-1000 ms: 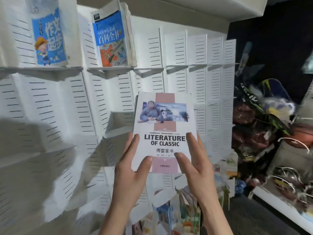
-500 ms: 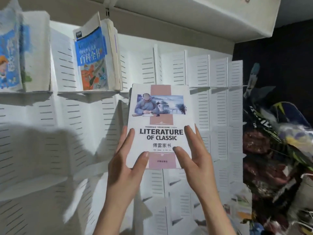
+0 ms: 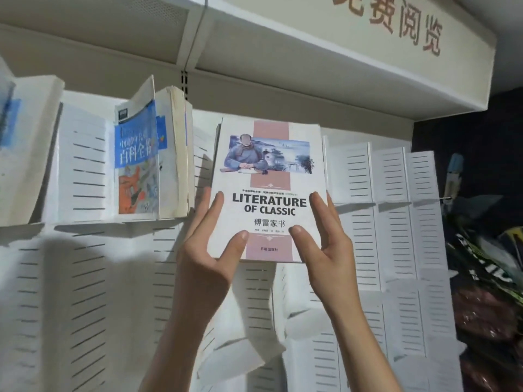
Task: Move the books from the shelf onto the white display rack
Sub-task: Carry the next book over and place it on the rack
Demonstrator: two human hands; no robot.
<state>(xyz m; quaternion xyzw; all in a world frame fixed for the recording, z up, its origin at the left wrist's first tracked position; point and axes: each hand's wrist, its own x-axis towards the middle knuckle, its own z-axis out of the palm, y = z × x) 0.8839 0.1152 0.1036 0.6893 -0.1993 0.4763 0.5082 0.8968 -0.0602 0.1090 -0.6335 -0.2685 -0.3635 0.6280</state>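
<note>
A white book titled "Literature of Classic" [image 3: 268, 190] stands upright in front of the white display rack [image 3: 390, 193], level with its top row of slotted pockets. My left hand [image 3: 209, 250] grips its lower left corner, thumb on the cover and fingers behind. My right hand [image 3: 325, 244] holds the lower right corner the same way. A blue-covered encyclopedia [image 3: 141, 168] stands in the pocket just to the left, its front cover bowed outward. Another blue book [image 3: 8, 120] shows at the far left edge.
A white overhead panel with red Chinese characters [image 3: 390, 26] hangs above the rack. Lower pockets of the rack sit below my hands. Dark bags and netted balls [image 3: 486, 278] crowd the right side.
Both hands have raised the book from the rack's middle rows up to its top row, beside the blue encyclopedia. The view has tilted upward.
</note>
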